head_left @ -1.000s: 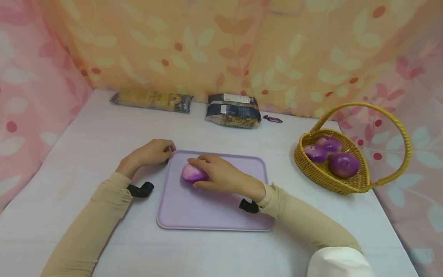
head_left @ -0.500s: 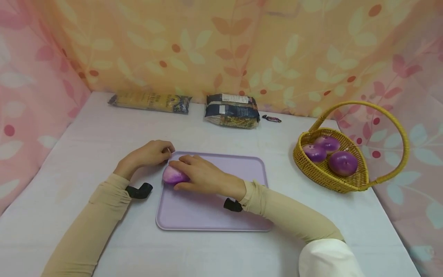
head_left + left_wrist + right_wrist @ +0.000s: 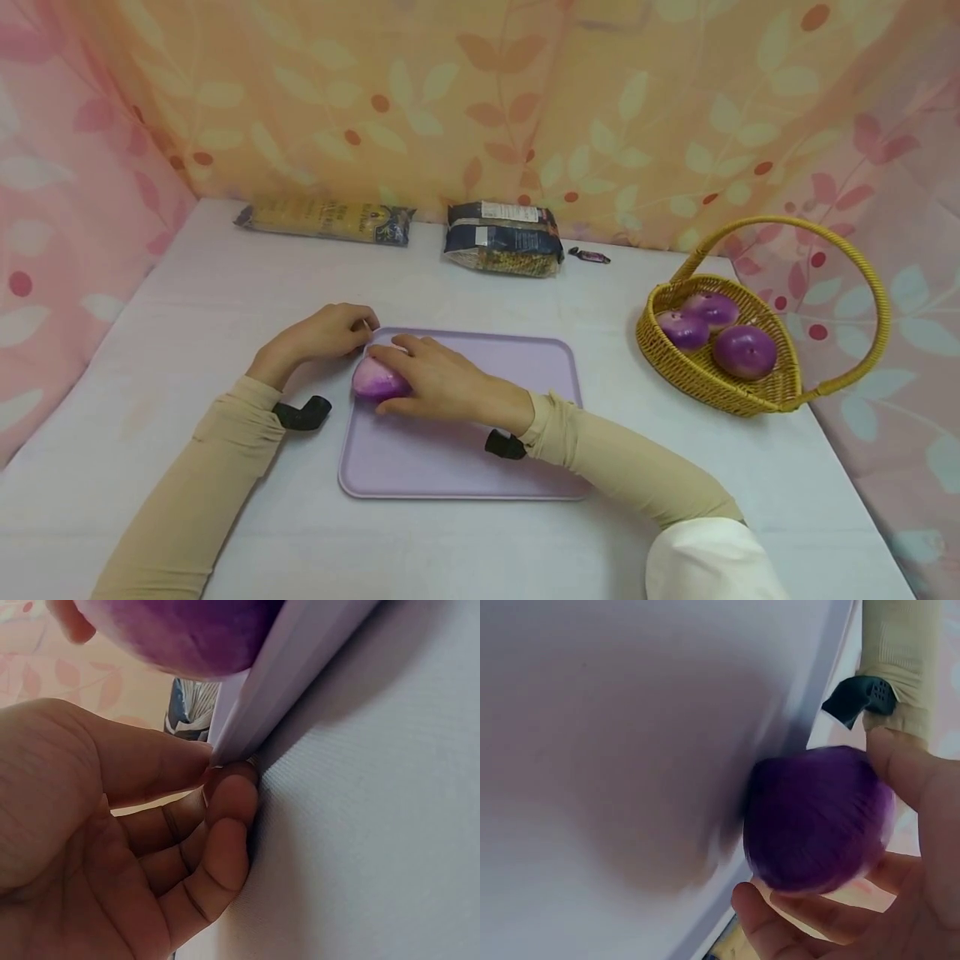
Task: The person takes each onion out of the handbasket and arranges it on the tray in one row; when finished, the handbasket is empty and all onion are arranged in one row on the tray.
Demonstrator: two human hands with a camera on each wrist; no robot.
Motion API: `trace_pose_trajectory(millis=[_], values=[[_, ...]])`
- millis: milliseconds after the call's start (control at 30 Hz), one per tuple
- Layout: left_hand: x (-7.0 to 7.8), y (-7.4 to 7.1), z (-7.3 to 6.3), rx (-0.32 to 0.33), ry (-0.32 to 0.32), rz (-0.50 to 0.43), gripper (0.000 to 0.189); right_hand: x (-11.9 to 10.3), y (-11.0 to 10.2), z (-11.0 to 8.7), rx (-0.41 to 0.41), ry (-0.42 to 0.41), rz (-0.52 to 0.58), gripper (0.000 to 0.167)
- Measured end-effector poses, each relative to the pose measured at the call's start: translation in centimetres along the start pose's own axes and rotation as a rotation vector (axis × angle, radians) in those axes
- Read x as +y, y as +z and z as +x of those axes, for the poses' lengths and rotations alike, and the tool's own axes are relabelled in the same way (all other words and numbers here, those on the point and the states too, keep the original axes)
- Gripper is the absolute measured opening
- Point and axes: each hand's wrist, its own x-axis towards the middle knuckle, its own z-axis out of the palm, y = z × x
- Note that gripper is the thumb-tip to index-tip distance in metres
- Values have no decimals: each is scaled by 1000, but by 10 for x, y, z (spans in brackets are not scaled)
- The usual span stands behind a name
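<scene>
My right hand (image 3: 442, 382) has its fingers and thumb curved round a purple onion (image 3: 378, 380), pale pink on its upper side in the head view. The onion is at the upper left edge of a lilac tray (image 3: 465, 467). In the right wrist view the onion (image 3: 817, 817) sits between thumb and fingers, close to the tray surface. My left hand (image 3: 324, 333) pinches the tray's upper left corner; in the left wrist view its thumb presses the rim (image 3: 232, 731) from above, with curled fingers beneath.
A yellow wicker basket (image 3: 690, 377) with a tall handle stands at the right, holding three purple onions (image 3: 745, 352). Along the back lie a long yellow packet (image 3: 322, 221), a dark food bag (image 3: 502, 239) and a small wrapped candy (image 3: 590, 256). Patterned curtains enclose the white table.
My right hand has moved left across the tray with the onion, to the tray's left edge, and has held still there since half a second ago. My left hand stays at the corner.
</scene>
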Motion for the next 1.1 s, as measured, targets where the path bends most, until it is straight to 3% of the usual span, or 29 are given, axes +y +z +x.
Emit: trace_pose_trajectory(millis=[133,267,500,633,733,900,1100], values=[[-1,2,1,3,1,-1,25,10,-9,-11,-12,87,48,70],[-1,2,2,3,-2,-5,25,31,-24,-34,41,176,63,61],[2,0,1,22,1,-14,24,96,-60,-89,273,340,-17,49],[1,2,1,28,2,-12,23,140,-79,-129,405,495,-120,44],[-1,4,0,28,1,-15,22,169,-88,-161,456,620,-196,41],[-2,6,-3,40,2,-22,22,197,-90,-201,407,743,-246,36],[1,5,-4,56,1,-18,22,209,-80,-218,284,770,-201,34]])
